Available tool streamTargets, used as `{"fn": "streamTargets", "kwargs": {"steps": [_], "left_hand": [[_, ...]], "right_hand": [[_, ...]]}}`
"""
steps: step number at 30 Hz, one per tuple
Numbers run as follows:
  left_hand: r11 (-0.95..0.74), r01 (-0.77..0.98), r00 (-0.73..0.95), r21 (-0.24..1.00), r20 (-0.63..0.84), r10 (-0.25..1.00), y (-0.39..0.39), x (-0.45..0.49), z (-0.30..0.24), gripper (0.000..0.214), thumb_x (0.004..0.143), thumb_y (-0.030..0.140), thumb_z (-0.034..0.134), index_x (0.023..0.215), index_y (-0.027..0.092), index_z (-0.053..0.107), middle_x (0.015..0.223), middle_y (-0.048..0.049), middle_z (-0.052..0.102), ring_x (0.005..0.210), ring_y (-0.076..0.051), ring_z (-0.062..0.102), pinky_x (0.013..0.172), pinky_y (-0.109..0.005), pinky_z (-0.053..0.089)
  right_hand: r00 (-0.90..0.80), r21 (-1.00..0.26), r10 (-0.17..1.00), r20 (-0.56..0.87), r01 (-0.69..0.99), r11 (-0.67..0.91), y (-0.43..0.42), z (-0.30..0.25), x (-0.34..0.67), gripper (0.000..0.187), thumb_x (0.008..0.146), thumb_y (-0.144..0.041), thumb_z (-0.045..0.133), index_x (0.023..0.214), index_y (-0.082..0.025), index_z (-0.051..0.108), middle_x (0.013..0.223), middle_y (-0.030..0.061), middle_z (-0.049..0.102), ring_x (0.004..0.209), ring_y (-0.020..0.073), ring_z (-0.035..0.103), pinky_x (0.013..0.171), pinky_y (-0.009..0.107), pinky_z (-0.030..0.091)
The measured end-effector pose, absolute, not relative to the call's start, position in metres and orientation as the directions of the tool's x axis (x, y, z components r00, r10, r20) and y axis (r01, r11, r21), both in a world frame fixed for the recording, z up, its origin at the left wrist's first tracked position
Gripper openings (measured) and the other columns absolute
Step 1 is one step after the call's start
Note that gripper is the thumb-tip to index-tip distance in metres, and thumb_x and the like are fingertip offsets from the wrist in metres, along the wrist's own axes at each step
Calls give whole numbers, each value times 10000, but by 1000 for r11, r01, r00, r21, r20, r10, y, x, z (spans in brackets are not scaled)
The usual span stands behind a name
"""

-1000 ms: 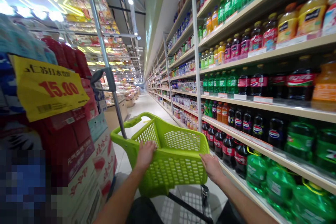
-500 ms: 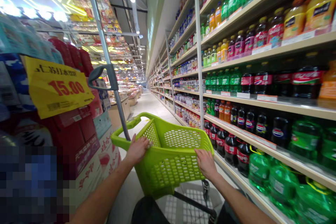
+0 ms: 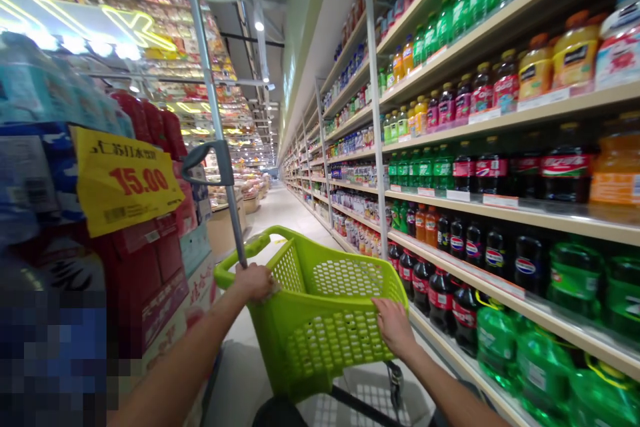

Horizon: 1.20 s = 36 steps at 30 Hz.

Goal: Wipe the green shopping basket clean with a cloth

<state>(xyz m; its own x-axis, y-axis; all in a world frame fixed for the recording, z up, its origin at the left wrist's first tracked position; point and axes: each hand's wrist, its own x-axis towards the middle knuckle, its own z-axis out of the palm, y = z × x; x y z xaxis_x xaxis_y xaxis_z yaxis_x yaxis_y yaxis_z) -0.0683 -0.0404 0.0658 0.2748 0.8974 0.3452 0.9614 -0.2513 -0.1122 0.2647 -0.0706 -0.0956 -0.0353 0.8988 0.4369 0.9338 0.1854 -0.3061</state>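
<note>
A lime-green plastic shopping basket [image 3: 325,333] sits on a wheeled trolley frame in front of me, with nothing showing inside it. My left hand [image 3: 254,281] is closed over the basket's near left rim, beside the grey pole [image 3: 227,203] that rises from the trolley. My right hand [image 3: 395,325] grips the near right rim, fingers curled over the edge. Both forearms reach in from the bottom of the view.
Shelves of soft-drink bottles [image 3: 480,173] line the whole right side. A stacked display of red cartons with a yellow 15.00 price sign [image 3: 123,180] stands close on the left. The pale aisle floor [image 3: 280,210] runs ahead between them. The trolley's dark base [image 3: 360,407] lies below the basket.
My left hand has slid leftward along the rim toward the pole. The basket and the view have shifted slightly right and forward along the aisle.
</note>
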Motion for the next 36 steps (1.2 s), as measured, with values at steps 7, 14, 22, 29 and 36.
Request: {"fn": "streamTargets", "kwargs": {"steps": [7, 14, 22, 29, 36], "left_hand": [[-149, 971, 224, -185, 498, 838, -49, -31, 9, 349, 824, 129, 305, 1060, 220, 546, 1137, -64, 572, 1113, -231, 461, 961, -440, 287], [-273, 933, 351, -233, 434, 830, -43, -28, -20, 365, 841, 234, 343, 1169, 240, 502, 1276, -47, 482, 1242, -273, 312, 1019, -454, 219], [-174, 975, 214, -141, 365, 906, -16, -29, 7, 338, 837, 172, 270, 1004, 155, 563, 978, -75, 586, 931, -194, 510, 866, -328, 353], [-501, 863, 503, -72, 231, 833, -23, 37, -22, 307, 836, 162, 303, 970, 251, 564, 1005, -6, 564, 970, -153, 465, 845, -262, 339], [-370, 929, 354, -8, 314, 881, -19, -13, 11, 296, 793, 136, 315, 878, 165, 597, 952, -65, 571, 945, -196, 480, 869, -317, 336]], "right_hand": [[-38, -290, 887, 460, 938, 190, -69, -106, 263, 546, 723, -68, 358, 1248, -167, 470, 1227, 84, 516, 1161, 226, 407, 1015, 409, 194], [-35, -319, 908, 418, 930, 183, -69, -108, 263, 586, 707, -71, 366, 1281, -170, 432, 1276, 71, 478, 1205, 225, 365, 1037, 418, 157], [-131, -376, 886, 445, 871, 317, -63, -114, 274, 641, 607, -39, 382, 1231, -141, 487, 1236, 85, 516, 1161, 211, 423, 1043, 393, 201], [-99, -427, 873, 478, 842, 329, -59, -117, 286, 580, 627, -82, 385, 1189, -141, 516, 1197, 93, 542, 1143, 214, 442, 1034, 410, 220], [-62, -438, 873, 484, 847, 303, -62, -114, 305, 552, 633, -76, 381, 1157, -143, 542, 1158, 103, 564, 1108, 225, 472, 1022, 438, 232]]}}
